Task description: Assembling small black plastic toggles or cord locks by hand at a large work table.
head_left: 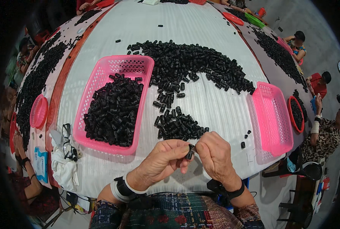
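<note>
Hands (191, 154) together, fingertips pinching small black part (190, 152), wrists bent inward

The pink baskets (113, 68) at centre and right looked glossy, perforated plastic; the small black tubes (113, 110) matt plastic; the bench (215, 110) wore ribbed white cloth.

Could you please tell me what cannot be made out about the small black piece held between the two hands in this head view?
- Black piece: too small for its shape; fingertips of the left hand and right hand cover most of it.
- One piece or two: cannot tell.
- Right pink basket: its contents, if any, are unclear through fisheye bending.
</note>
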Motion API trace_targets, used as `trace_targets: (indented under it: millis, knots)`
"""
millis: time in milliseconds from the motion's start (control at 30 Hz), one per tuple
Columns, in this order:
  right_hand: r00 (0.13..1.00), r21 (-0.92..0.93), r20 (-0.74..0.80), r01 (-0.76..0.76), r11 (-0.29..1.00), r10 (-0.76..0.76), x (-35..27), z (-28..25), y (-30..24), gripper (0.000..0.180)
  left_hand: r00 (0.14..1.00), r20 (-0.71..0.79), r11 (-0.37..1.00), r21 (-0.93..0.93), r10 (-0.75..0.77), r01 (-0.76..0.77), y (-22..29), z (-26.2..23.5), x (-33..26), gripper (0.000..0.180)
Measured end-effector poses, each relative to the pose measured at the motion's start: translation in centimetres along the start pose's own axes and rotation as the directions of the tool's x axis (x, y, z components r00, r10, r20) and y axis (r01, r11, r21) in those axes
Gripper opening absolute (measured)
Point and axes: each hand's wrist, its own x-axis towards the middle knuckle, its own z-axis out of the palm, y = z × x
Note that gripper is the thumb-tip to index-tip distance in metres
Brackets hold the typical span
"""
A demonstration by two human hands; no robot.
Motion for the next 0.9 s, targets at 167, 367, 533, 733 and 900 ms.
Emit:
trace_targets:
  millis: [167, 367, 533, 733, 900]
  knots:
    - [1.0, -0.047, -0.001, 0.006, 0.999, -0.006, -0.1, 0.1, 0.2, 0.015, 1.0, -0.007, 1.0, -0.002, -0.006, 0.005, 0.0, -0.1, 0.1, 0.014]
    - [0.999, -0.12, 0.051, 0.018, 0.993, -0.012, -0.4, 0.7, 0.6, 0.013, 0.996, -0.083, 0.999, 0.02, 0.027, -0.026, -0.4, -0.7, 0.6, 0.015]
    - [0.992, -0.066, 0.102, 0.087, 0.994, -0.08, -0.7, 0.6, 0.9, 0.013, 0.994, -0.108, 1.0, 0.026, -0.006, 0.008, -0.2, -0.4, 0.8, 0.017]
    - [0.998, 0.09, -0.004, -0.061, 0.994, 0.062, -0.3, 0.5, 0.5, 0.016, 0.999, -0.035, 1.0, 0.0, -0.008, 0.008, -0.1, 0.0, 0.4, 0.019]
    - [0.999, 0.017, -0.033, -0.013, 1.0, 0.014, -0.5, 0.6, 0.6, 0.014, 1.0, 0.023, 1.0, 0.006, -0.016, 0.016, -0.3, -0.1, 0.4, 0.019]
